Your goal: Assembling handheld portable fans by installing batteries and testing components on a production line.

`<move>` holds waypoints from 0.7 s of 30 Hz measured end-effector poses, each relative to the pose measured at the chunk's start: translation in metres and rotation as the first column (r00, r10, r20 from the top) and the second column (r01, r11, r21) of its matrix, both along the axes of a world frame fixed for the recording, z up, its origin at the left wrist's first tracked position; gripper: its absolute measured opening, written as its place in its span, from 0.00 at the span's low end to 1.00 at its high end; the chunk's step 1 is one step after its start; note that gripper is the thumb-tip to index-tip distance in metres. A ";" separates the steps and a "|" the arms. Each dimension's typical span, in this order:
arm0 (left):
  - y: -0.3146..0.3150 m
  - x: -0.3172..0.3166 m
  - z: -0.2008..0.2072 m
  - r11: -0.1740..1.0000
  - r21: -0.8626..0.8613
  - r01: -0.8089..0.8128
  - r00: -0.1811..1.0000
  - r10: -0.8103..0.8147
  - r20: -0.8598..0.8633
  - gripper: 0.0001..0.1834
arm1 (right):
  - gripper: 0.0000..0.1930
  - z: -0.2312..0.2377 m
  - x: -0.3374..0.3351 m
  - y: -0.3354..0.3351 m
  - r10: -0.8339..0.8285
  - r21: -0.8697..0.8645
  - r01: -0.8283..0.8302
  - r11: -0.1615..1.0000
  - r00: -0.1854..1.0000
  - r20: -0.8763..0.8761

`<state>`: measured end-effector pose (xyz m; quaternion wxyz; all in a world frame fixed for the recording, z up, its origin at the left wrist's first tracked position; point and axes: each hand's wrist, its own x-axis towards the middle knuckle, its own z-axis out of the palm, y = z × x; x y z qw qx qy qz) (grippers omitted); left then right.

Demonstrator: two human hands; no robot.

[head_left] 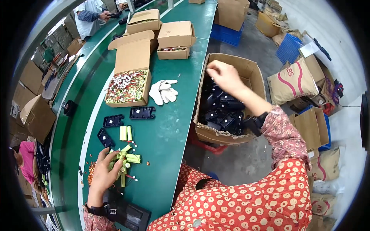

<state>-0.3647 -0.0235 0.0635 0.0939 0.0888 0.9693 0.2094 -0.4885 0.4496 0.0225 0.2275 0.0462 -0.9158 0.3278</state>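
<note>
My left hand is at a loose heap of green battery packs with thin red and white leads. Its fingers are apart, with the fingertips at the packs' left side; it cannot be told whether they touch. Over the far left part of a large cardboard box is my right hand, its fingers curled together. Whatever it may hold is hidden. Black plastic housings fill the bottom of that box. On the green bench lie three black casing halves and an upright pair of green cells.
An opened carton of wired green cells stands farther up the bench, beside white gloves. More cartons are behind it. Small orange pieces and a dark case lie near me. Another person works far left.
</note>
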 end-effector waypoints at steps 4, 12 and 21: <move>0.004 -0.006 0.019 0.992 -0.109 -0.065 0.997 0.069 0.035 0.22 | 0.39 -0.070 -0.036 0.141 -0.252 0.073 0.361 0.930 0.479 0.841; 0.070 -0.051 0.062 0.979 -0.111 0.171 0.954 -0.193 -0.231 0.15 | 0.57 -0.196 -0.059 0.164 -0.454 0.311 0.346 0.885 0.497 0.740; 0.343 -0.136 -0.037 0.798 0.374 0.473 0.856 -0.516 0.018 0.33 | 0.49 -0.166 -0.061 0.147 -0.085 -0.040 0.328 0.944 0.359 0.929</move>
